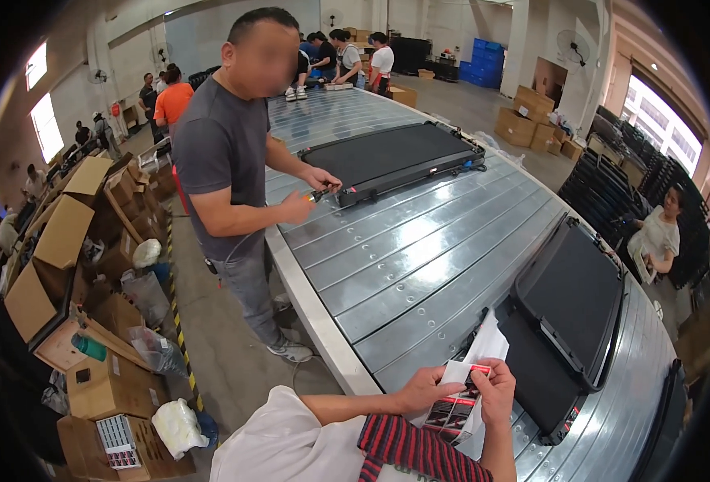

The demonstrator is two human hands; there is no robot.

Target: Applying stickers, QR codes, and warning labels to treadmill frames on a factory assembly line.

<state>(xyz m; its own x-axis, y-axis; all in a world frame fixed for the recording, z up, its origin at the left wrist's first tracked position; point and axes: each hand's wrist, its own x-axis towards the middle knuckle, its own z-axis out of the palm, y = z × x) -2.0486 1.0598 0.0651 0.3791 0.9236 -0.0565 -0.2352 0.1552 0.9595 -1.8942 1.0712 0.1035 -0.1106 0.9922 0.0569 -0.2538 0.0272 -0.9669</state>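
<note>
A sheet of red, black and white labels (450,415) on white backing paper (489,344) is held up in front of me, over the near edge of the metal table. My left hand (421,391) pinches its left side, thumb and fingers closed on the paper. On the other side my right hand (495,389) grips the sheet's upper right part, a red-edged label at its fingertips. Whether that label has come off the backing I cannot tell. Just beyond my hands lies a long black folding-frame machine (560,321), its lower end close to my right hand.
The ribbed metal table (371,277) stretches away ahead. Across its left edge a co-worker (230,153) works with a corded tool on another flat black machine (395,153). Open cardboard boxes (110,381) crowd the left floor. Another person (658,233) stands at the right.
</note>
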